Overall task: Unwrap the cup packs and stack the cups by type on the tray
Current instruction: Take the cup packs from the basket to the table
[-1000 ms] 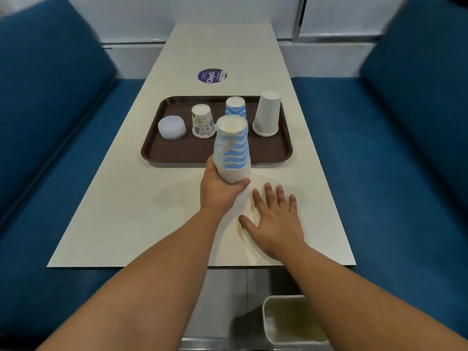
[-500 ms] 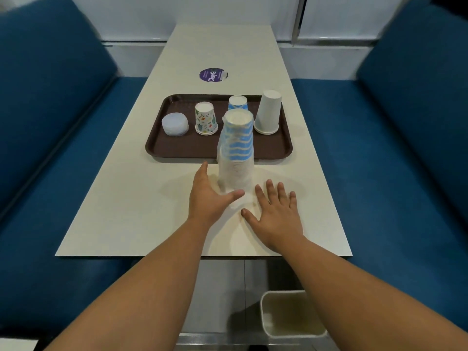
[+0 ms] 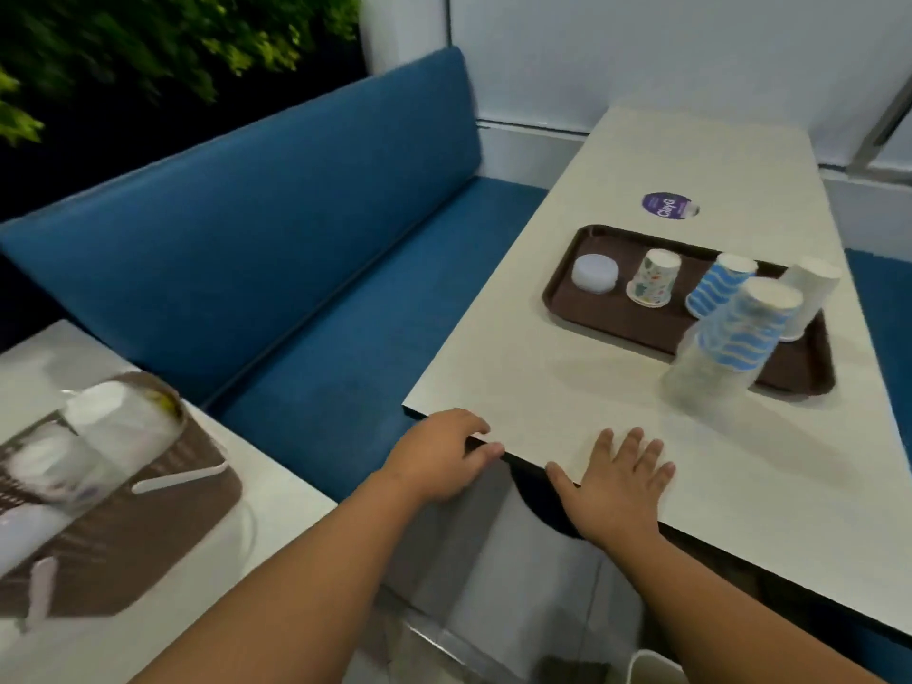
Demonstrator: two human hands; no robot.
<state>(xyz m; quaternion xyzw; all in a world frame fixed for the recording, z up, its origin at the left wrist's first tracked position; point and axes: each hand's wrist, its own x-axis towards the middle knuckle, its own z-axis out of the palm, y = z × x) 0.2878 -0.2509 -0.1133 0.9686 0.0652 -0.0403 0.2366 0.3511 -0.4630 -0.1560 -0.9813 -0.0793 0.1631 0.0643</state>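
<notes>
A wrapped pack of blue-striped cups (image 3: 733, 340) stands upside down on the counter (image 3: 543, 387), just in front of the brown tray (image 3: 617, 320). On the tray stand a translucent lid stack (image 3: 595, 273), a floral cup (image 3: 654, 277), a blue-striped cup (image 3: 715, 288) and a white cup stack (image 3: 809, 296), all inverted.

I'm looking at a café or fast-food booth: blue padded bench seat (image 3: 276, 249), pale surface (image 3: 592, 387) with a round purple sticker (image 3: 668, 206), brown serving tray (image 3: 617, 318) of paper cups (image 3: 654, 277), green plant wall (image 3: 148, 46) behind.
</notes>
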